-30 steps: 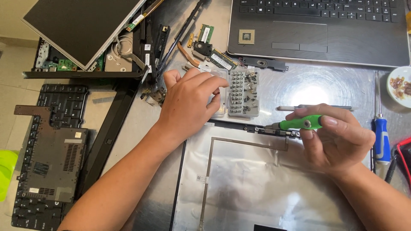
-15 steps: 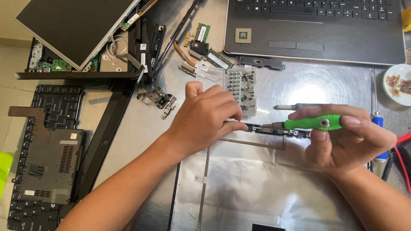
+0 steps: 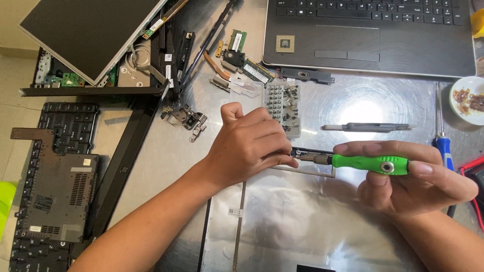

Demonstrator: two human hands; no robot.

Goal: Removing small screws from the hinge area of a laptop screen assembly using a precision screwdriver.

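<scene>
A: We have the green-handled screwdriver (image 3: 370, 163) lying level in our right hand (image 3: 413, 181), fingers wrapped over the handle and the thumb under it, so that grip is closed on the tool

B: And our left hand (image 3: 249, 146) is pinched narrow at the metal shaft end, right where the bit would sit. We can't tell whether a bit is between the fingertips, they hide it

A: The bit tray (image 3: 283, 108) sits just beyond the left knuckles, near the closed laptop base (image 3: 373, 38). The driver itself hovers over the top edge of the silver lid panel (image 3: 302, 221), beside a dark hinge strip (image 3: 312, 152)

B: To do this well, I'd say we hold the handle dead still with the right hand and let only the left fingers work at the tip, pushing straight along the shaft, not at an angle

A: Agreed, and we should stay low over the panel, so a dropped bit lands on metal and not among the loose boards (image 3: 247, 68) and hinges (image 3: 189, 118)

B: The blue screwdriver (image 3: 443, 146) and the grey tool (image 3: 370, 127) lie well apart from our hands, out of the way
</scene>
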